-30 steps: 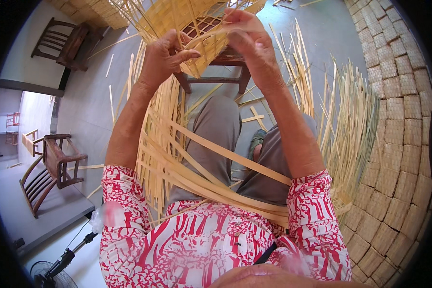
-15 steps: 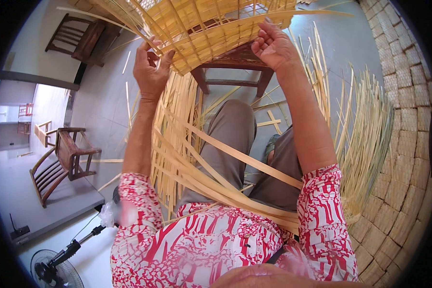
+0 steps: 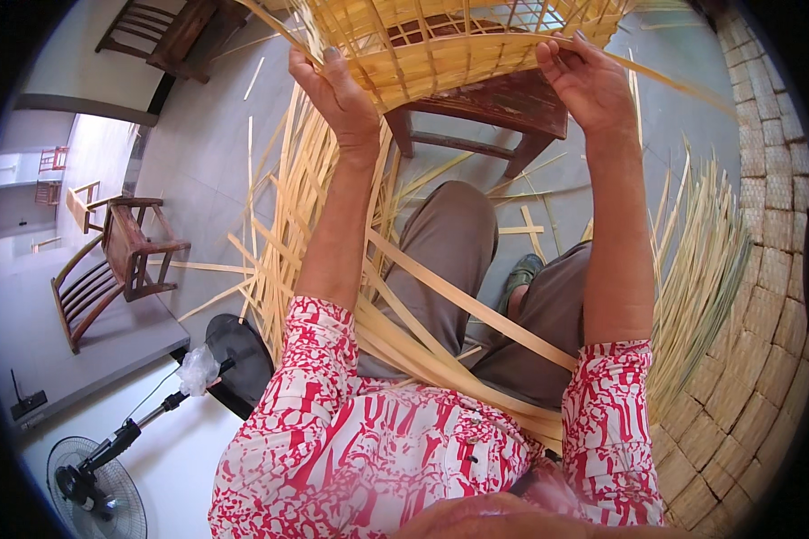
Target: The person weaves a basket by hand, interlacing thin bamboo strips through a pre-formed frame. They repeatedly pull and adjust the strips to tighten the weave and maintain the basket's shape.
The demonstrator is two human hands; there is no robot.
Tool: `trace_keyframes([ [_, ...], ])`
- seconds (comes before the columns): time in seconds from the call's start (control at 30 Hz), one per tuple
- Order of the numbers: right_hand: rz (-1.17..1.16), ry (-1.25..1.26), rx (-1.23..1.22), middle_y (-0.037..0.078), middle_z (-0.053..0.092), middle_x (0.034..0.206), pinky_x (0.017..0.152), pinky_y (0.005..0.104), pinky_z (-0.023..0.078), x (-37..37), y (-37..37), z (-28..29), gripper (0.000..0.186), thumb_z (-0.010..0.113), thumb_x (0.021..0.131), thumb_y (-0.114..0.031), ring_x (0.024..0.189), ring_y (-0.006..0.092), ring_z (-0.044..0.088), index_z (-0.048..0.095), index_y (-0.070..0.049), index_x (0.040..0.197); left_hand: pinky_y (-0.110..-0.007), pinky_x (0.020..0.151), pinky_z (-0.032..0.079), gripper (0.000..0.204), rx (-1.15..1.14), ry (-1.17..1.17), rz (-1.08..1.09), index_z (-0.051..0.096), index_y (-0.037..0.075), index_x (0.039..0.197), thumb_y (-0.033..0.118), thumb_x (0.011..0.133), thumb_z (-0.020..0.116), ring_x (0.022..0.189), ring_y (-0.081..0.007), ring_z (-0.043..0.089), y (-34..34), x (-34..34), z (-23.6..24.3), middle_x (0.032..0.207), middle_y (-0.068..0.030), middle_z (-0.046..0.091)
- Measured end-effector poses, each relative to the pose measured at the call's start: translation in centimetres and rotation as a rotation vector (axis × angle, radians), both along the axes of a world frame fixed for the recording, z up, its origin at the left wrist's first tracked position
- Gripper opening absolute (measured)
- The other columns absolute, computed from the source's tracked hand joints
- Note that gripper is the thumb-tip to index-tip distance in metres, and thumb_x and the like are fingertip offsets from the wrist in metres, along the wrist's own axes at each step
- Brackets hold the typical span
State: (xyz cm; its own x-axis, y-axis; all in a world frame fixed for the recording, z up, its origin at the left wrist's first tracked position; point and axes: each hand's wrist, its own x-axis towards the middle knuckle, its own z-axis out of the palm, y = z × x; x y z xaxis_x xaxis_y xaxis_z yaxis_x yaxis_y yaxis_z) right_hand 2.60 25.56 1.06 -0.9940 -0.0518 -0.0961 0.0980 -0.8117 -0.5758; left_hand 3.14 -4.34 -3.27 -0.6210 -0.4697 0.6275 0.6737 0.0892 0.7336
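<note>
A partly woven basket (image 3: 422,70) of yellow bamboo strips rests on a dark red wooden stool (image 3: 503,101) at the top of the view. My left hand (image 3: 340,97) is closed on the basket's left corner, where loose strip ends bunch together. At the right end of the near rim, my right hand (image 3: 595,88) pinches a long bamboo strip (image 3: 661,79), whose free end sticks out to the right. That strip runs along the rim between both hands. Several flat strips (image 3: 476,310) lie across my lap.
Loose strips (image 3: 283,193) are heaped on the floor left of my knees. A bundle of thin strips (image 3: 697,269) stands at the right, beside stacked woven pieces (image 3: 755,350). Wooden chairs (image 3: 139,251) and a black fan (image 3: 94,490) are on the left.
Both hands and the basket have shifted right in the view, partly because the view turned. My right hand has closed on the strip at the rim; its fingers were looser before.
</note>
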Motion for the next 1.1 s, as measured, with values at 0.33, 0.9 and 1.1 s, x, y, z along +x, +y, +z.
trace_keyframes([
  [0.33, -0.01, -0.009, -0.095, 0.021, 0.065, 0.097, 0.101, 0.0495, 0.056, 0.2, 0.5, -1.3, 0.016, 0.056, 0.099, -0.002, 0.094, 0.0323, 0.066, 0.059, 0.013, 0.104, -0.041, 0.109, 0.034, 0.057, -0.314, -0.13, 0.164, 0.042, -0.003, 0.142, 0.032, 0.102, 0.063, 0.127, -0.0281, 0.045, -0.9, 4.4, 1.0, 0.133, -0.0165, 0.049],
  [0.9, 0.07, 0.04, -0.466, 0.019, 0.065, 0.113, 0.094, 0.0468, 0.058, 0.6, -0.9, -6.3, 0.027, 0.054, 0.09, 0.005, 0.103, 0.0305, 0.068, 0.055, 0.003, 0.118, -0.033, 0.062, 0.052, 0.012, -0.858, -0.001, -0.205, 0.074, 0.007, 0.096, 0.012, 0.086, 0.078, 0.072, -0.0235, 0.066, 5.2, 0.3, 5.9, 0.087, -0.0075, 0.066],
  [1.1, 0.136, 0.402, 0.367, 0.014, 0.06, 0.14, 0.101, 0.0304, 0.052, 2.4, -4.8, 1.4, 0.047, 0.058, 0.097, -0.004, 0.117, 0.0202, 0.064, 0.052, -0.002, 0.144, -0.033, 0.062, 0.05, 0.013, -0.846, -0.068, -0.305, 0.074, 0.006, 0.094, 0.012, 0.084, 0.08, 0.07, -0.0213, 0.063, 4.6, 0.7, 6.6, 0.082, -0.007, 0.061],
])
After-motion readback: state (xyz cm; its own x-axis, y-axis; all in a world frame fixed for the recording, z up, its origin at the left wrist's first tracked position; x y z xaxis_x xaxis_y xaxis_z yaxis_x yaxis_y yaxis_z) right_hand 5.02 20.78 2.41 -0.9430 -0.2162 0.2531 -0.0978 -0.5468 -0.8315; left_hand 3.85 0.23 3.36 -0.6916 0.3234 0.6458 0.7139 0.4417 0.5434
